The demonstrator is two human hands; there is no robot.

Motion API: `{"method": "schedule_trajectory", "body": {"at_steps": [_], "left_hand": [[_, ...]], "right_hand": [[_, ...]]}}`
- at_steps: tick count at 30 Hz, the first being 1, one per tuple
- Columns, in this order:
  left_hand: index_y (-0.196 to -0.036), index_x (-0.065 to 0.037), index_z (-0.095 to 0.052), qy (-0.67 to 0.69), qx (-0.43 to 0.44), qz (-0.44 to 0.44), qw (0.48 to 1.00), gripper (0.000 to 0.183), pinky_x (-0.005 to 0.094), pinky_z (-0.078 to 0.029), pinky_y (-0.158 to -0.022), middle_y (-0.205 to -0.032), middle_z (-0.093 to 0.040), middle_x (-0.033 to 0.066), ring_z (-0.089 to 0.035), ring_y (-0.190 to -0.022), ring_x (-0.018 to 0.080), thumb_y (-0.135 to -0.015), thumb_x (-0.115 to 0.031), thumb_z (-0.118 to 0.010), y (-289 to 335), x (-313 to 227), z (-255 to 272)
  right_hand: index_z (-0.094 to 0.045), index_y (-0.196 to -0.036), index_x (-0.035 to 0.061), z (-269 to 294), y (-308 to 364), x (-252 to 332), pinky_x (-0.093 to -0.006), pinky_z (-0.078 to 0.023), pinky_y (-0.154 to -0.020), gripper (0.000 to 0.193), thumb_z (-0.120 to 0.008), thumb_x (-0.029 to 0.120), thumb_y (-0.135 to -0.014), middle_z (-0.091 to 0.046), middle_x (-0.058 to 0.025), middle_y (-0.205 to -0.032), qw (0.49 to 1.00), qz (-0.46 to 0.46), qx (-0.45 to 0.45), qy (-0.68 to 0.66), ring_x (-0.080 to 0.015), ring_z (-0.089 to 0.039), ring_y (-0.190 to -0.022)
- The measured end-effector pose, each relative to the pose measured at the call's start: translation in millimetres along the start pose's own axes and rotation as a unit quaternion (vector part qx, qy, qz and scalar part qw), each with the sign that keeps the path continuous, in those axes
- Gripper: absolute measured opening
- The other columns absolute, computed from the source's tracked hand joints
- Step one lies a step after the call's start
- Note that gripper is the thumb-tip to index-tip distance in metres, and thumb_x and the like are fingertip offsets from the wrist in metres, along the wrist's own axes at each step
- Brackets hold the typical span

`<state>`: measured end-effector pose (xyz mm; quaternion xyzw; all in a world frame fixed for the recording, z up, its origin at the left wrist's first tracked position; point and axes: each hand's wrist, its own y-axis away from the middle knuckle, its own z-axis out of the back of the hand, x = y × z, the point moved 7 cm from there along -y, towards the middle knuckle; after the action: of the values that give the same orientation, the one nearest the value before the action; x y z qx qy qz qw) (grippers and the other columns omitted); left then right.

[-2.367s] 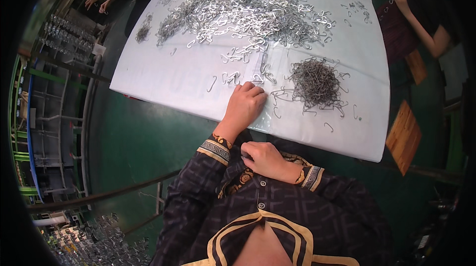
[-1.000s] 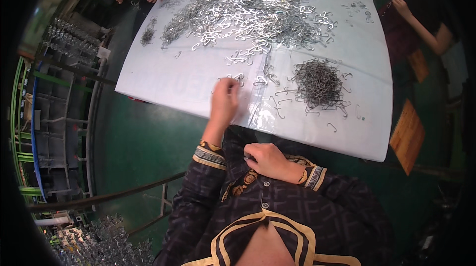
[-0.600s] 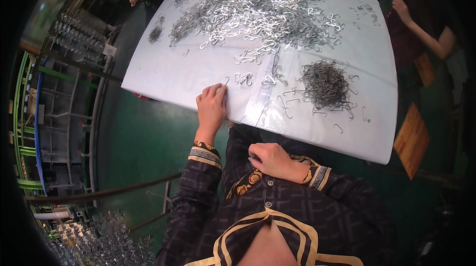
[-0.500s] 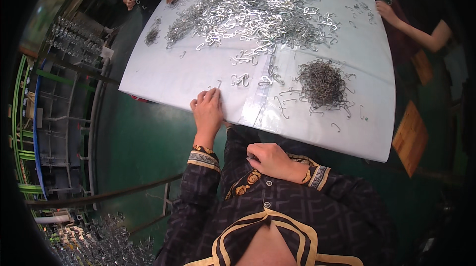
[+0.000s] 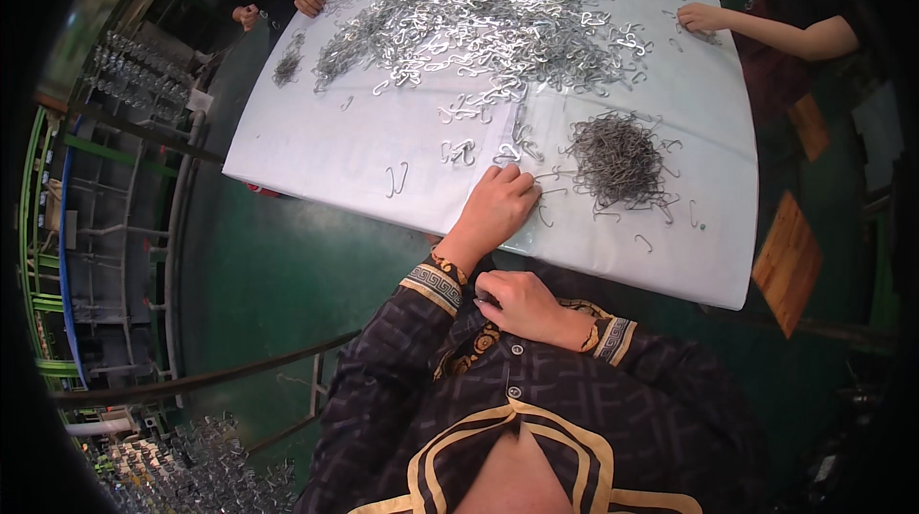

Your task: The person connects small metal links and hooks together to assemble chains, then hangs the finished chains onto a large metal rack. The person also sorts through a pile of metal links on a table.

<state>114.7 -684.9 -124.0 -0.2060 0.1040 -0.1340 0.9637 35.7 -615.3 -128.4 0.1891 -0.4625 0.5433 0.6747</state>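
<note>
My left hand (image 5: 496, 207) lies knuckles up on the near edge of the white table (image 5: 316, 145), fingers curled by several loose bright metal hooks (image 5: 459, 152); whether it grips one is hidden. Just right of it sits a dark grey heap of thin wire hooks (image 5: 617, 158). A single bent hook (image 5: 396, 180) lies to its left. My right hand (image 5: 522, 306) is held close against my chest below the table edge, fingers curled, nothing visible in it. A broad spread of shiny hooks (image 5: 488, 26) covers the far half of the table.
Another person's hand (image 5: 704, 16) rests on the table's far right, and a second person's hands (image 5: 308, 2) are at the far left. A metal rack (image 5: 105, 217) stands left over green floor. A bin of shiny hooks (image 5: 182, 471) is bottom left. A wooden board (image 5: 790, 260) lies right.
My left hand slid left along the table edge, then came back right toward the grey heap. The person at the far right reached a hand onto the table. My right hand stayed at my chest.
</note>
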Motion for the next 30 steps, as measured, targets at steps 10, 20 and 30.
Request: {"method": "schedule_trajectory", "body": {"at_steps": [10,20,30], "left_hand": [[-0.069,-0.005,-0.066,-0.106,0.098,0.084,0.986,0.009,0.0371,-0.047,-0.068,-0.076,-0.063,0.0083,-0.060,-0.075,0.0255,-0.074,-0.011,-0.062,-3,5,-7],[-0.086,-0.001,-0.061,0.487,-0.086,0.402,0.771,0.008,0.0229,-0.043,-0.059,-0.072,-0.059,-0.0023,-0.051,-0.065,0.0055,-0.085,-0.007,-0.067,98,32,62],[-0.089,-0.001,-0.057,0.460,-0.077,0.380,0.799,0.009,0.0243,-0.041,-0.074,-0.089,-0.054,0.0020,-0.050,-0.082,0.0101,-0.089,-0.007,-0.063,128,-11,75]], "right_hand": [[-0.054,-0.088,0.0040,2,1,-1,-0.0426,-0.049,-0.062,0.020,-0.070,0.006,-0.076,-0.059,-0.0128,-0.076,1.000,-0.025,-0.011,-0.004,-0.0341,-0.062,-0.071],[-0.058,-0.084,0.0025,15,-2,-12,-0.0340,-0.048,-0.056,0.013,-0.070,0.003,-0.079,-0.061,-0.0118,-0.070,0.985,-0.113,-0.097,-0.081,-0.0245,-0.062,-0.060],[-0.060,-0.087,0.0019,13,-10,-9,-0.0312,-0.049,-0.055,0.014,-0.071,0.000,-0.078,-0.061,-0.0117,-0.068,0.982,-0.123,-0.112,-0.085,-0.0214,-0.063,-0.059]]}}
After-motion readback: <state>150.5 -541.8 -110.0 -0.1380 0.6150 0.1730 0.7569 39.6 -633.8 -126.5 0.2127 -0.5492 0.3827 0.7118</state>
